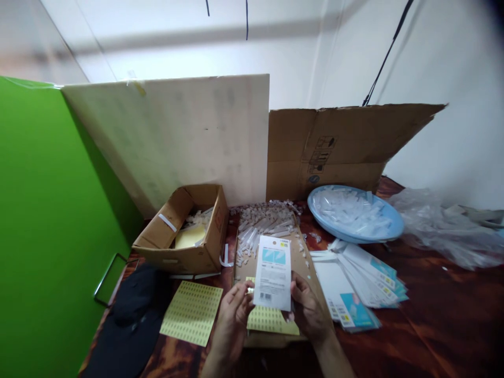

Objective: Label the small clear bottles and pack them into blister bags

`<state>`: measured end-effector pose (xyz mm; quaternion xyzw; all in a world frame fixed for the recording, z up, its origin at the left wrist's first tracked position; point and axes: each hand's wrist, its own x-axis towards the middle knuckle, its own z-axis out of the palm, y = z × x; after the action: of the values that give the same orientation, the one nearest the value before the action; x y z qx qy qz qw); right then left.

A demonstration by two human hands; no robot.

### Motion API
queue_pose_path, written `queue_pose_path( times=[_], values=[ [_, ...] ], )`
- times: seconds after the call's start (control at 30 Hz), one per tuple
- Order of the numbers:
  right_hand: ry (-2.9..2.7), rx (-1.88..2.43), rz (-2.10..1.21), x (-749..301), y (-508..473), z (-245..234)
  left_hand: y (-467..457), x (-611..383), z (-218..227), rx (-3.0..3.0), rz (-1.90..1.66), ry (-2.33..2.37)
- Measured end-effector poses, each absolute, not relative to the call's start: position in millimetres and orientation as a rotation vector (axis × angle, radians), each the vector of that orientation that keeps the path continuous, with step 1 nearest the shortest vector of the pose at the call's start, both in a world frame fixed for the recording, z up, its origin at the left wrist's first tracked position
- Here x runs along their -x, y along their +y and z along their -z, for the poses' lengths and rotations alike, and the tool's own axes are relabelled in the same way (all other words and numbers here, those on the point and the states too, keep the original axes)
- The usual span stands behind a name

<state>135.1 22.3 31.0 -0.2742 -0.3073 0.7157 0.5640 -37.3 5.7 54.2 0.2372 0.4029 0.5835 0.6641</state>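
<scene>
A white printed packaging card [272,275] with blue pictures and a hang hole is held up in the middle. My right hand [309,307] grips its lower right edge between thumb and fingers. At the card's lower left edge is my left hand [236,310], thumb and fingertips pinched together; whatever is between them is too small to make out. Below the card lies a yellow sheet of small stickers [271,321], partly hidden by it and the hands. Another yellow sticker sheet [191,312] lies to the left. Behind the card, small clear plastic pieces [263,223] are heaped on a cardboard sheet [311,286].
An open cardboard box [197,257] with loose pieces stands left, a black cap [132,315] before it. Right are fanned packaging cards [358,283], a blue basin [338,233] of clear pieces and a plastic bag [444,226]. Cardboard panels [326,136] stand behind.
</scene>
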Motion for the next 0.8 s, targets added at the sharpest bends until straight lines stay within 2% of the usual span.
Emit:
queue_pose_path(
  times=[0.27,0.8],
  values=[
    [-0.671,0.673,-1.606,-141,25,-33,10,38,-59,-0.847,-1.241,1.126],
    [-0.681,0.633,-1.602,-137,23,-26,5,33,-55,-0.869,-1.295,1.255]
  ],
)
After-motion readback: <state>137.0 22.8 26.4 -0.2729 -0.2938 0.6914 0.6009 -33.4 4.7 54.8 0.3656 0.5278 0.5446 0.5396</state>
